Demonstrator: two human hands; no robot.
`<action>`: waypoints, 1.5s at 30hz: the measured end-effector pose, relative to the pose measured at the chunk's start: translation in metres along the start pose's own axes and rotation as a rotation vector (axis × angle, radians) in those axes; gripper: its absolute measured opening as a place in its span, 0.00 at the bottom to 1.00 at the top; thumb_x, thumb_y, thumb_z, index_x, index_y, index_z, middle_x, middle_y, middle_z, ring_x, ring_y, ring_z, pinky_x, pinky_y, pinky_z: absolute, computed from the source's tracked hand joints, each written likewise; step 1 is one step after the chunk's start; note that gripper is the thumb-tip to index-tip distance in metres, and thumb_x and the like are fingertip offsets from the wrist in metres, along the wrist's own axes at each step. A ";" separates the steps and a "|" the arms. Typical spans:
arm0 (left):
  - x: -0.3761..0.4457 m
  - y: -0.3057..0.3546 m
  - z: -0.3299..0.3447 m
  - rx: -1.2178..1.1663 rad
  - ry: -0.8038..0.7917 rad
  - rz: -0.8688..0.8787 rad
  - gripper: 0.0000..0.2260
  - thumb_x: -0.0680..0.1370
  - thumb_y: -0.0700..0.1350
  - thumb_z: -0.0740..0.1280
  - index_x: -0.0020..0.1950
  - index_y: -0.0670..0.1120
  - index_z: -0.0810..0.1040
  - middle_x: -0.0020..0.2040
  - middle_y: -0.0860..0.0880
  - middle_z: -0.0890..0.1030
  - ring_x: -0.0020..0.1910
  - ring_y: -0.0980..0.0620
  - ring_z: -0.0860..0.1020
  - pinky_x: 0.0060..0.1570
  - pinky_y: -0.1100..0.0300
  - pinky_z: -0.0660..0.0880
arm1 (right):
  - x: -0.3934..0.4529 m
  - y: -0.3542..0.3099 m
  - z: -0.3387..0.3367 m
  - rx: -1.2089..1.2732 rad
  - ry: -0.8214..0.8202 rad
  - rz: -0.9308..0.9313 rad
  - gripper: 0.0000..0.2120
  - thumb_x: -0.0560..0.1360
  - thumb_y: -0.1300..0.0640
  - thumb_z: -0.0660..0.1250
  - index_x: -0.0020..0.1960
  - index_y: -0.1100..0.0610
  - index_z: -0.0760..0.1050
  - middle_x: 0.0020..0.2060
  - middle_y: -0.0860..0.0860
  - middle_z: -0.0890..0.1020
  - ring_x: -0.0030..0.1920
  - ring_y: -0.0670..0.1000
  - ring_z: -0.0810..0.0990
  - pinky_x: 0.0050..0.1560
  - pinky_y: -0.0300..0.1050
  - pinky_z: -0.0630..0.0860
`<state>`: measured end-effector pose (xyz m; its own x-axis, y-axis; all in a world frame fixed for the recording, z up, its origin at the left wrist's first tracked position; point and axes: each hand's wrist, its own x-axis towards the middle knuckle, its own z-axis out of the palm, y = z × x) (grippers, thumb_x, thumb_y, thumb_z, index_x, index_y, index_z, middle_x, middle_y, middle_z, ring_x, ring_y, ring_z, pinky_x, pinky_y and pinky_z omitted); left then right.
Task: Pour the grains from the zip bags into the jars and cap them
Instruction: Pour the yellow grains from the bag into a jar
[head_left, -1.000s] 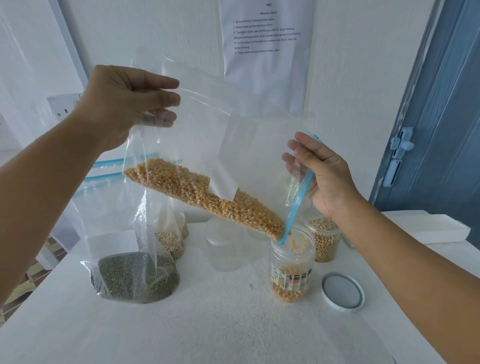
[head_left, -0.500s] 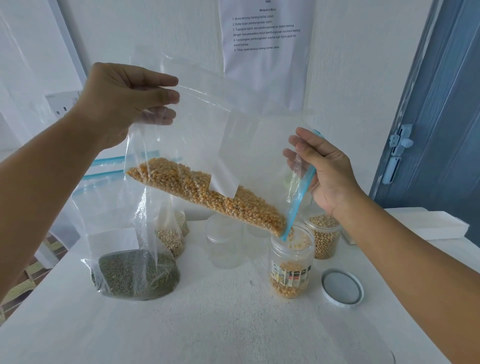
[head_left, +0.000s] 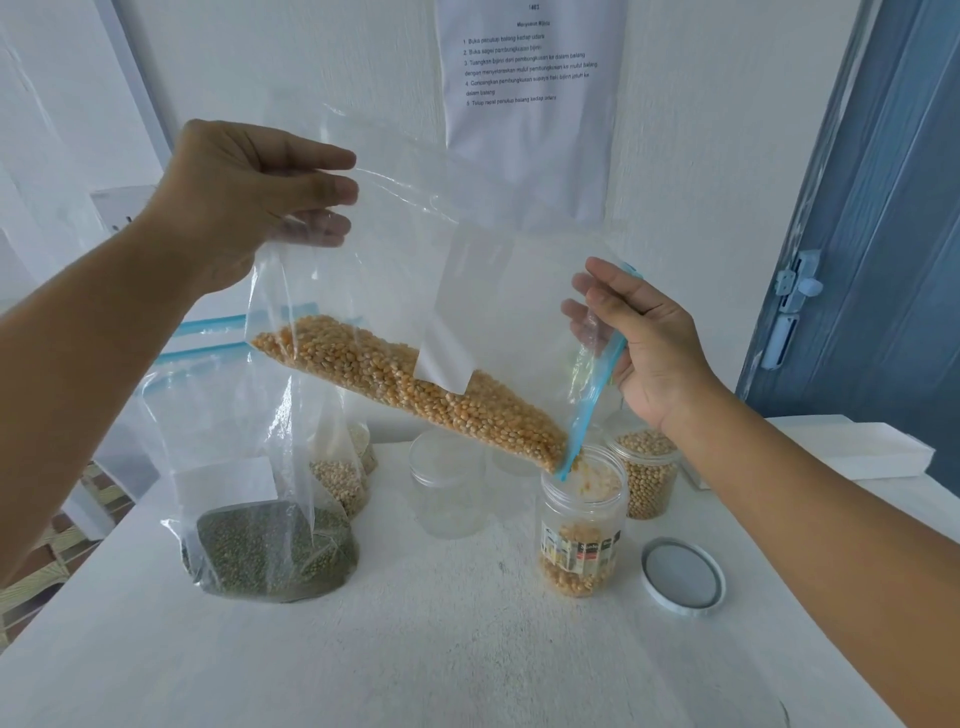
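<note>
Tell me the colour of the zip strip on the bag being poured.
Light blue zip strip, seen in the head view.

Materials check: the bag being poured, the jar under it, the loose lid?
Bag: thin clear plastic film, glossy; it creases and shows the corn through, blue zip strip at the mouth.
Jar: rigid clear plastic by the look, possibly glass; printed label band.
Lid: white plastic rim, dull grey liner inside, likely foil or card.

I see a white table (head_left: 467, 649) with a rough, speckled top. On it stands a zip bag of green grains (head_left: 270, 551), with a bag of pale grains (head_left: 340, 480) behind it. Near the middle sits an empty clear jar (head_left: 447, 486), then a labelled jar (head_left: 581, 535) partly filled with corn, its lid (head_left: 682, 576) lying beside it (inner face up). A jar of soybeans (head_left: 647, 475) stands behind, and a white box (head_left: 852, 452) lies at the far right.
</note>
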<state>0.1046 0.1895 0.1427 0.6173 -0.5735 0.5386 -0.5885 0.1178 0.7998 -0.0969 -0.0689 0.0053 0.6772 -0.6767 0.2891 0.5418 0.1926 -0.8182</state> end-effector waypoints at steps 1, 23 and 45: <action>0.000 0.001 0.000 0.000 -0.001 0.000 0.11 0.72 0.40 0.79 0.54 0.45 0.87 0.45 0.44 0.88 0.39 0.46 0.87 0.50 0.49 0.85 | 0.000 0.001 0.000 -0.001 0.000 -0.001 0.13 0.79 0.68 0.69 0.60 0.57 0.83 0.52 0.53 0.87 0.53 0.57 0.87 0.59 0.48 0.83; -0.003 0.003 0.005 0.003 -0.001 -0.016 0.12 0.71 0.40 0.79 0.54 0.44 0.87 0.45 0.43 0.88 0.38 0.47 0.86 0.50 0.49 0.85 | -0.003 0.000 -0.003 0.022 0.017 -0.006 0.12 0.79 0.68 0.69 0.60 0.58 0.83 0.52 0.52 0.88 0.52 0.56 0.88 0.55 0.46 0.84; 0.002 0.005 0.002 0.003 0.004 -0.008 0.12 0.71 0.41 0.79 0.53 0.45 0.87 0.45 0.43 0.88 0.38 0.47 0.86 0.50 0.49 0.85 | 0.003 0.005 0.001 0.047 0.021 0.001 0.12 0.79 0.68 0.69 0.60 0.57 0.83 0.53 0.53 0.87 0.53 0.57 0.87 0.49 0.42 0.83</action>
<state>0.1017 0.1869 0.1472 0.6241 -0.5708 0.5336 -0.5855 0.1106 0.8031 -0.0917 -0.0693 0.0029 0.6674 -0.6912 0.2773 0.5641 0.2261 -0.7942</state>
